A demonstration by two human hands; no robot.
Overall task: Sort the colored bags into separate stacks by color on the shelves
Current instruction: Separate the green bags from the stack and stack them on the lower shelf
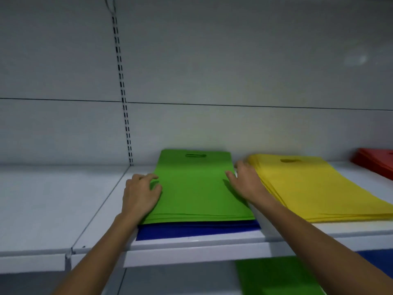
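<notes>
In the head view, the green bags (197, 188) lie mid-frame on the shelf (53, 209), stacked on blue bags (191, 231), with the yellow bags (314, 188) just to the right. The left hand (140, 194) curls over the green stack's left edge and the right hand (244, 179) lies against its right edge; whether either actually pinches it I cannot tell. To separate the colours cleanly, both hands should probably take only the green layers and lift them level, leaving the blue flat.

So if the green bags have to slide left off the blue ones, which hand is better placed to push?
Probably the right hand: it lies at the right edge of the green bags, beside the yellow stack, ready to push leftward. The left hand rests on the left edge, in the way.
</notes>
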